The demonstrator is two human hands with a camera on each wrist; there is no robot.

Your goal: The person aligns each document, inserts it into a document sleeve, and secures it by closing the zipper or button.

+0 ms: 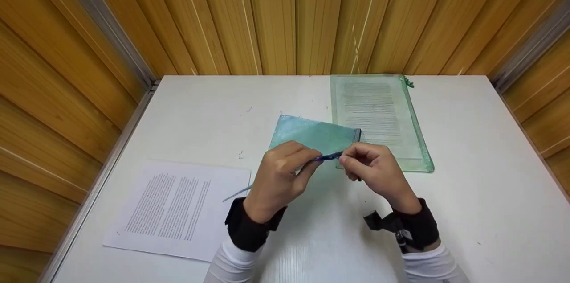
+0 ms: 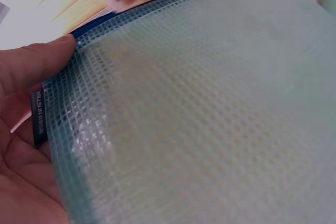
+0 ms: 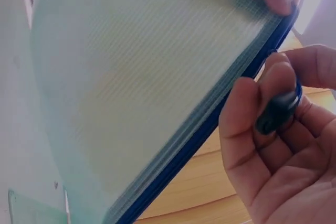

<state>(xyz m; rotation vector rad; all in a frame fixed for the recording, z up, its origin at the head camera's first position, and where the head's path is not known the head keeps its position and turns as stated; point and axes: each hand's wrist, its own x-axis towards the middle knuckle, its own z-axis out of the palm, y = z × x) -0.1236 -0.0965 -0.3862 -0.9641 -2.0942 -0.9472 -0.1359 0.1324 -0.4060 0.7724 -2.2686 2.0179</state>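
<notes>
A translucent teal mesh zip pouch (image 1: pixel 311 133) with a dark blue zipper edge (image 3: pixel 173 169) is held up above the table. My left hand (image 1: pixel 282 176) grips its corner at the zipper end, thumb on the near face; a small dark tag (image 2: pixel 39 116) sticks out there. Close beside it, my right hand (image 1: pixel 374 169) pinches at the zipper edge. A dark blue zipper pull (image 3: pixel 278 111) lies among its curled fingers in the right wrist view. Whether the zipper stands open is not clear.
Printed paper (image 1: pixel 169 207) lies at the table's left. A green mesh pouch (image 1: pixel 378 118) with printed sheets inside lies at the back right, partly behind the held pouch. Wood-patterned walls (image 1: pixel 276 15) border the white table (image 1: pixel 467 194).
</notes>
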